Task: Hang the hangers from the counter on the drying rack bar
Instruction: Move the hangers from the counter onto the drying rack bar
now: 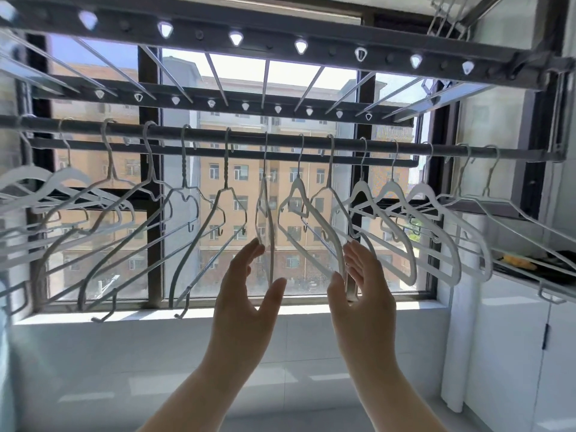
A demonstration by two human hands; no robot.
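Sunlit glass fills the back of the room: a wide window with dark frames, and a block of flats beyond it. Overhead hangs the drying rack, its grey beams dotted with small pale clips. Below it the round bar runs from the left edge to the right. At the far right a white desk sits over cupboards, partly hidden, so I cannot tell whether anything is left on it.

The hangers are up on the bar, hooks over it, spread along its whole length. The wire ones are to the left and the broad white ones to the right.

Both hands are raised under the middle of the row, fingers straight and spread, clamped on nothing. The left hand has its fingertips just beside a thin hanger seen edge-on. The right hand has the low end of a white hanger lying against its palm.

By my reading, the hanging is done or nearly so, and this step is steadying or spacing the middle pair. The next move probably calls for a light touch: nudge each hook along the bar without lifting it off, then lower both hands.
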